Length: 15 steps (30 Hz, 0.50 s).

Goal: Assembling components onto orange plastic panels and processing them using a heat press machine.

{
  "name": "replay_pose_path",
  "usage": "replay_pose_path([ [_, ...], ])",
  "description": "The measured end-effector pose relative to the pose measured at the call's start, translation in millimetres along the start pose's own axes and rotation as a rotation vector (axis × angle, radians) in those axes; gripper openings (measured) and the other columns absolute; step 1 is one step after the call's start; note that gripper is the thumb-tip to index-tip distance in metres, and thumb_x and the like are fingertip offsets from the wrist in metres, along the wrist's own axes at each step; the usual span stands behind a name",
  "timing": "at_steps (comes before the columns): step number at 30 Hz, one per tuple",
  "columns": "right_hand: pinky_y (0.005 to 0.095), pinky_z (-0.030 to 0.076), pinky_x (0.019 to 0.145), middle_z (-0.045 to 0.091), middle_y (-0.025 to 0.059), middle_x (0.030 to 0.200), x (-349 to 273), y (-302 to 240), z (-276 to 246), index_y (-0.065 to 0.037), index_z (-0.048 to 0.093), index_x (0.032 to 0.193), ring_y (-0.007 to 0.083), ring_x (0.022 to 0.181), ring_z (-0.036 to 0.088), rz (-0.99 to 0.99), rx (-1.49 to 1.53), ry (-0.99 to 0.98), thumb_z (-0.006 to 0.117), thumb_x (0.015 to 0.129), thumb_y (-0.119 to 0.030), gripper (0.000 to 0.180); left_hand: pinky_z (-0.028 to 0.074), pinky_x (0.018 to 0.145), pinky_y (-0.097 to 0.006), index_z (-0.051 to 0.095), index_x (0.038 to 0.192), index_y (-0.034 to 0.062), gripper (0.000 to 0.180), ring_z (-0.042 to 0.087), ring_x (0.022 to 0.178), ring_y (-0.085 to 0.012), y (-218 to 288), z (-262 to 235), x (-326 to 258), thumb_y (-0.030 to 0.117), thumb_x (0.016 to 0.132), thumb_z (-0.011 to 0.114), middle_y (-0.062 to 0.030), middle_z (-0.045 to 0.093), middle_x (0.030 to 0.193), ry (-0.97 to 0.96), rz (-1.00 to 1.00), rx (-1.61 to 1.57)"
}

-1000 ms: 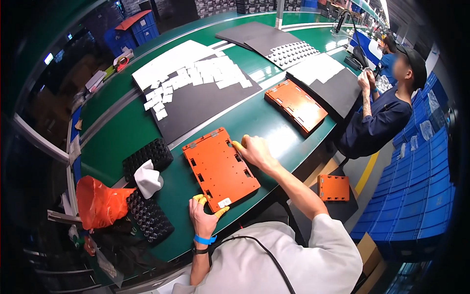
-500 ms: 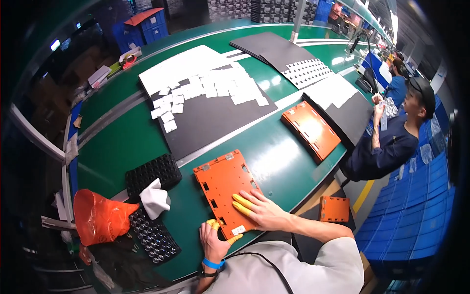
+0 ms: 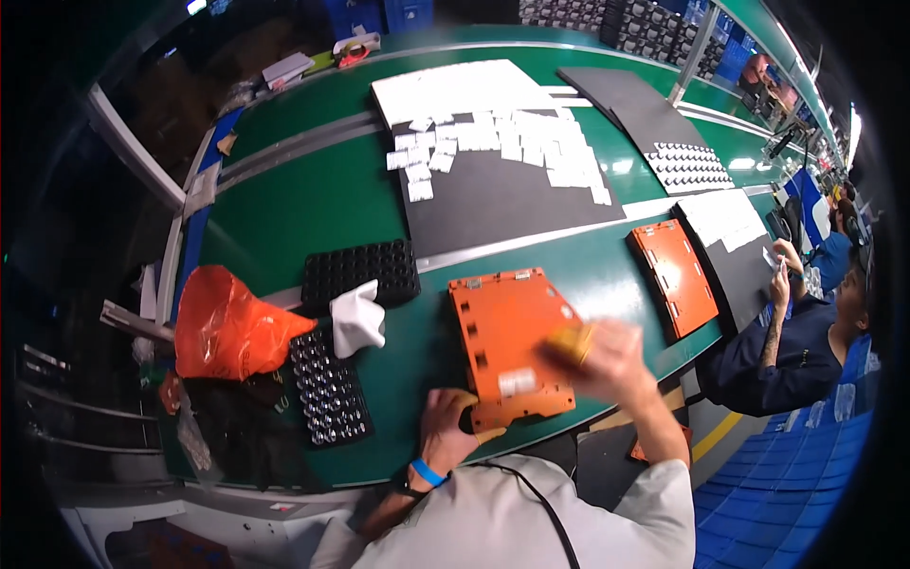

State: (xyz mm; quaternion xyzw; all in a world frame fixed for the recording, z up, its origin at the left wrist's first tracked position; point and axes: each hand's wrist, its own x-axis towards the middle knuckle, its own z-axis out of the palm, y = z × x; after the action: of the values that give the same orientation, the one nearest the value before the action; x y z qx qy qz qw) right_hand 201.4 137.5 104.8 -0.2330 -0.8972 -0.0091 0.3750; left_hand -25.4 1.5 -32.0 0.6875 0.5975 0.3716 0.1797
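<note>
An orange metal housing (image 3: pixel 507 322) with cut-outs along its left side lies on the green worktable in front of me. A white label is stuck near its close end. My left hand (image 3: pixel 447 425), with a blue band on the wrist, grips its near left corner, thumb along the near edge. Over the housing's right side is my right hand (image 3: pixel 607 358), smeared by motion. Yellow coverings show on its fingers, but whether it touches the surface or holds anything cannot be made out.
Left of the housing are a white crumpled cloth (image 3: pixel 358 320), black trays (image 3: pixel 360 270) and an orange plastic bag (image 3: pixel 227 327). Beyond lies a dark board (image 3: pixel 512 204) with white pieces. Another orange housing (image 3: pixel 675 275) sits at right, near a co-worker (image 3: pixel 791 332).
My right hand, earlier flat on the housing with fingers spread, has moved and is now blurred. My left hand stays at the near corner. The whole view has shifted, with the table sliding rightward.
</note>
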Motion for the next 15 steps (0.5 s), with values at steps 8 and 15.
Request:
replay_pose_path([
  [8,0.0265,0.055,0.069,0.07,0.0073,0.1,46.1,142.1,93.7,0.004,0.061,0.122,0.0125,0.083,0.065,0.767,0.939,0.416,0.072,0.093,-0.014,0.037,0.048,0.088,-0.043,0.066,0.099,0.0028,0.055,0.053,0.101,-0.0321,8.3,-2.3,-1.3,0.029,0.058,0.094,-0.0101,0.061,0.102,0.064,-0.005,-0.034],
  [15,0.0291,0.054,0.082,0.071,0.0118,0.109,34.6,137.4,153.2,0.01,0.059,0.127,0.0148,0.096,0.066,0.842,1.001,0.346,0.065,0.097,-0.012,0.037,0.05,0.086,-0.043,0.065,0.091,0.0054,0.052,0.055,0.098,-0.0326,11.3,-11.2,-20.1,0.028,0.056,0.095,-0.0105,0.061,0.098,0.047,0.01,0.034],
])
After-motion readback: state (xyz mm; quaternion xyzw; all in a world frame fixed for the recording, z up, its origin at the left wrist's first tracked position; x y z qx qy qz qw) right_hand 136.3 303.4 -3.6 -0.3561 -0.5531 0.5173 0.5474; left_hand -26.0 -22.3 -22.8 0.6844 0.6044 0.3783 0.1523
